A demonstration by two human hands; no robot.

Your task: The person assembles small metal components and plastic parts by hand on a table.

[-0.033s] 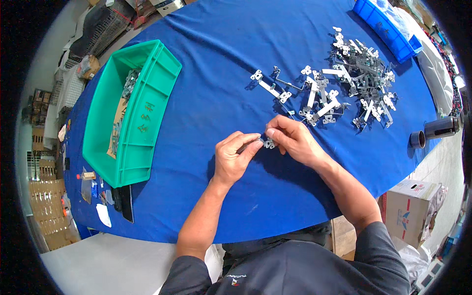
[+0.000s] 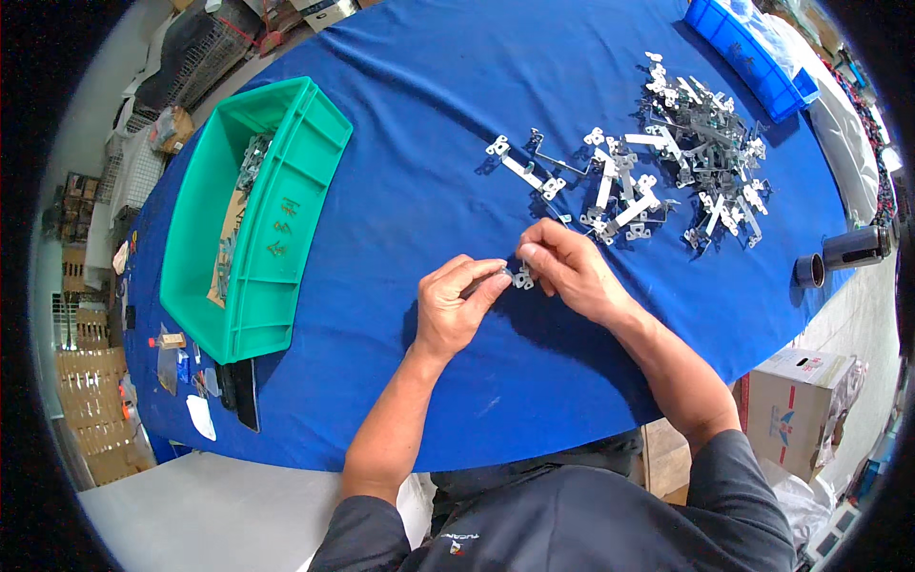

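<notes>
Between my two hands is a small metal bracket (image 2: 522, 277), with a lobed, holed end showing. My left hand (image 2: 451, 303) pinches it between thumb and fingertips, which cover part of it. At its other side, the thumb and fingers of my right hand (image 2: 579, 275) are closed by the bracket; whether they grip it too is hard to make out. Beyond my right hand lie several loose metal brackets (image 2: 624, 214), flat strips with holed, lobed ends. A larger heap of the same brackets (image 2: 705, 133) is piled farther right.
A green plastic bin (image 2: 303, 210) with metal pieces in it stands on the blue cloth (image 2: 419, 105) at left. At the far right is a blue tray (image 2: 739, 52); a dark cylindrical container (image 2: 853, 250) sits near the right edge. A carton (image 2: 796, 400) stands below.
My right hand has shifted very slightly up and away from my left, and a little more of the bracket's holed end shows. My left hand looks the same.
</notes>
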